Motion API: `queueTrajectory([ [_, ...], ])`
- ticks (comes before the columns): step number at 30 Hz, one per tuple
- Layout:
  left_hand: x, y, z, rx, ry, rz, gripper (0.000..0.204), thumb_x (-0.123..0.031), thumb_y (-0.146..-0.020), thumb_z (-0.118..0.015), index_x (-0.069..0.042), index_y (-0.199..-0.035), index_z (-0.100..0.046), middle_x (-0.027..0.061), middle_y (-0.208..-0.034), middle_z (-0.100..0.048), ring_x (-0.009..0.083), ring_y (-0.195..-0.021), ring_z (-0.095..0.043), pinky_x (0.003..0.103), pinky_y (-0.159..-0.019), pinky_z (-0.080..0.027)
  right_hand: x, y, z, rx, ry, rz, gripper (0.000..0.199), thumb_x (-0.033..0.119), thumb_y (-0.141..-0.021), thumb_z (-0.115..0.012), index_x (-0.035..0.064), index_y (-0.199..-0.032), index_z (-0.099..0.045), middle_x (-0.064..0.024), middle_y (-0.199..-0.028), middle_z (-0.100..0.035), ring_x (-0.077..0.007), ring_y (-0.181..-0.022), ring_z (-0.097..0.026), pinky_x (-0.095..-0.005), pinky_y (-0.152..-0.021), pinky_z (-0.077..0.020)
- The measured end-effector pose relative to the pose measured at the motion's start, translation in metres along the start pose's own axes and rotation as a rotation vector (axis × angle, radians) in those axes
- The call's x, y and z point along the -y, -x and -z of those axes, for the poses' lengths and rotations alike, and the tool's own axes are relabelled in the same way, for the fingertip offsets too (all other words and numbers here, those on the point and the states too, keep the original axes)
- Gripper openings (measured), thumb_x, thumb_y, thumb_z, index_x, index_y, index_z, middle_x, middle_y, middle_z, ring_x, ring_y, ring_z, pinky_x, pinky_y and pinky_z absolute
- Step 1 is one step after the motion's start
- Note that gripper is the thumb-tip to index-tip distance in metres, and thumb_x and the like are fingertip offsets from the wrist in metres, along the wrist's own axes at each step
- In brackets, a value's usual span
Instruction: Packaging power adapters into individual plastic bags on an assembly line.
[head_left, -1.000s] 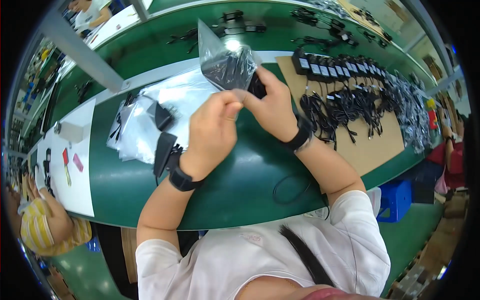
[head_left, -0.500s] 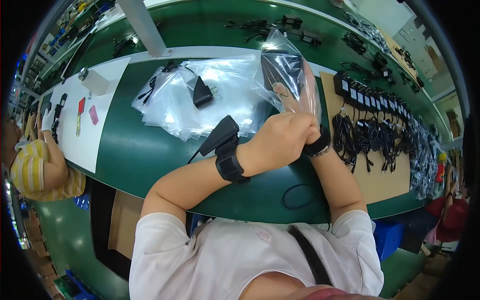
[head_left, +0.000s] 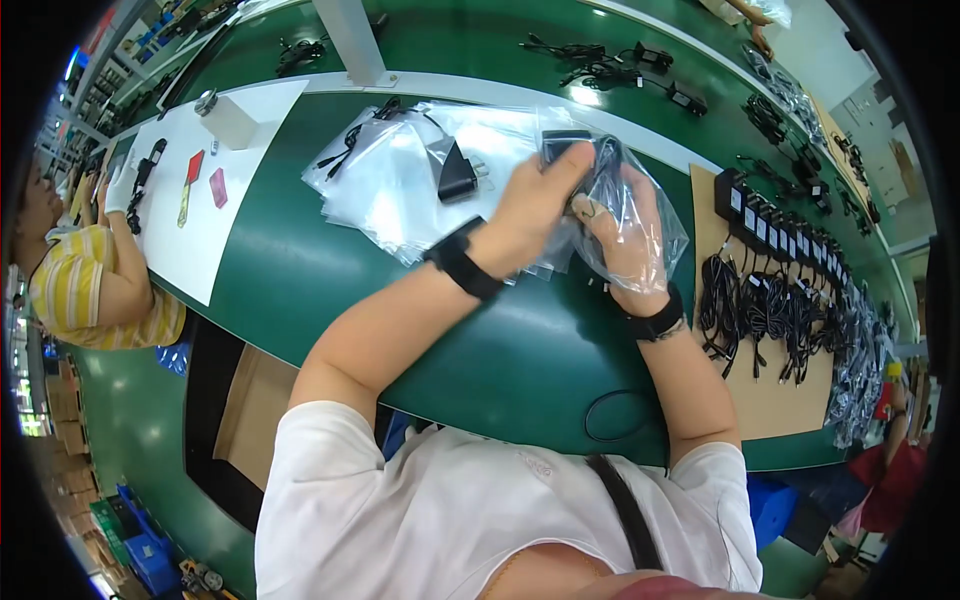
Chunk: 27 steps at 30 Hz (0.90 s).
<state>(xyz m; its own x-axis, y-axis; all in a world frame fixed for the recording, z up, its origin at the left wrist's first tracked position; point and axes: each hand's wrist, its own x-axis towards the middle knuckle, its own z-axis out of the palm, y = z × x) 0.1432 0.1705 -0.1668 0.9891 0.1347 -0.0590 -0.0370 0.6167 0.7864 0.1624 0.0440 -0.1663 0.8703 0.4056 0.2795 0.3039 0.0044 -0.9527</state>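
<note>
My right hand (head_left: 625,235) is inside a clear plastic bag (head_left: 655,215), its fingers bent around a black power adapter (head_left: 566,138) and a dark cable that shows through the film. From the other side, my left hand (head_left: 540,205) closes on the same adapter, thumb along its top. Just left of my hands, a second black adapter (head_left: 457,178) with plug prongs lies on a spread stack of clear bags (head_left: 385,205). Its cable (head_left: 352,135) is gathered at the stack's far left corner. The palm side of my left hand is hidden.
At right, a row of black adapters (head_left: 780,228) with bundled cables lies on brown cardboard (head_left: 790,400), beside bagged ones (head_left: 855,350). A thin black loop (head_left: 610,415) lies near the table edge. Left are a white sheet (head_left: 225,200), a bottle (head_left: 225,118) and another person (head_left: 90,290).
My left hand has moved from my right wrist up to the adapter and now grips it. My right hand has turned, with the bag around it. The whole view has shifted slightly.
</note>
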Motion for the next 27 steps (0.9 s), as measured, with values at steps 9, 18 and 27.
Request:
queueTrajectory([
  [9, -0.009, 0.014, 0.007, 0.122, 0.006, 0.050, 0.018, -0.008, -0.079, -0.065, -0.002, -0.096, -0.060, 0.0032, -0.087, -0.062, 0.0106, -0.077, -0.057, 0.024, -0.069, -0.046, -0.009, -0.012, 0.011, 0.027, 0.422, 0.251, 0.049, 0.021, -0.075, -0.063, -0.0008, -0.117, -0.050, -0.0193, -0.109, -0.053, -0.0316, -0.101, -0.051, -0.0368, -0.088, -0.0396],
  [18, -0.014, 0.005, 0.023, 0.048, 0.177, 0.096, 0.015, 0.001, -0.075, -0.061, -0.001, -0.091, -0.062, 0.0068, -0.087, -0.064, 0.0168, -0.079, -0.061, 0.030, -0.074, -0.048, -0.009, -0.023, 0.026, 0.422, 0.078, 0.141, 0.061, 0.027, -0.080, -0.061, 0.0026, -0.131, -0.039, -0.0160, -0.129, -0.040, -0.0280, -0.118, -0.039, -0.0355, -0.099, -0.0291],
  [27, -0.023, -0.007, 0.032, -0.085, 0.313, 0.046, 0.010, -0.001, -0.078, -0.058, 0.001, -0.088, -0.060, 0.0087, -0.085, -0.063, 0.0202, -0.078, -0.060, 0.033, -0.077, -0.048, 0.001, -0.003, 0.013, 0.196, 0.443, 0.500, 0.023, 0.020, -0.081, -0.062, 0.0024, -0.094, -0.057, -0.0073, -0.109, -0.059, -0.0225, -0.107, -0.045, -0.0338, -0.093, -0.0346],
])
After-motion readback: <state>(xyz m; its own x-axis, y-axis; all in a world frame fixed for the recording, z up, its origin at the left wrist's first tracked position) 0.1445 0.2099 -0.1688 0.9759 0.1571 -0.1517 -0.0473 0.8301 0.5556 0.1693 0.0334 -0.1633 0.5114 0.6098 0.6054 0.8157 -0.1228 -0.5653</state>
